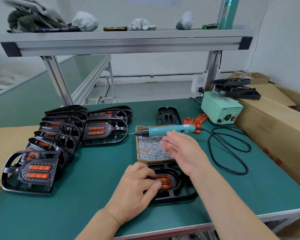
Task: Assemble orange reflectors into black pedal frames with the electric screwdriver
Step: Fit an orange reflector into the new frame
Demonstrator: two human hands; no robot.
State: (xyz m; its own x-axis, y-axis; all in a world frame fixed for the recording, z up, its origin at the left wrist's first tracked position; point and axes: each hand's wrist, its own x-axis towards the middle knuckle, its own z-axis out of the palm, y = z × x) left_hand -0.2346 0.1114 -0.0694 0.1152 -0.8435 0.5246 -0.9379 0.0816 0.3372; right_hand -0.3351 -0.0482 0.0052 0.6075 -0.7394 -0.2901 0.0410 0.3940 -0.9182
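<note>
One glossy orange reflector (164,181) is sitting inside a black pedal frame (184,193) near the table's (97,170) front edge, the left hand's (137,187) bent fingers seemingly pinching it. Right hand (182,153) is hovering blurred, fingers loose, near the teal electric screwdriver (166,130).

Green table (100,170), pedal parts
Finished pedals (36,172) overlap at left; pedal frame (180,191) at the front edge, screw box (151,149) just behind; farther back an empty frame (168,116), orange reflectors (200,117), control box (221,108), cable (229,153).
</note>
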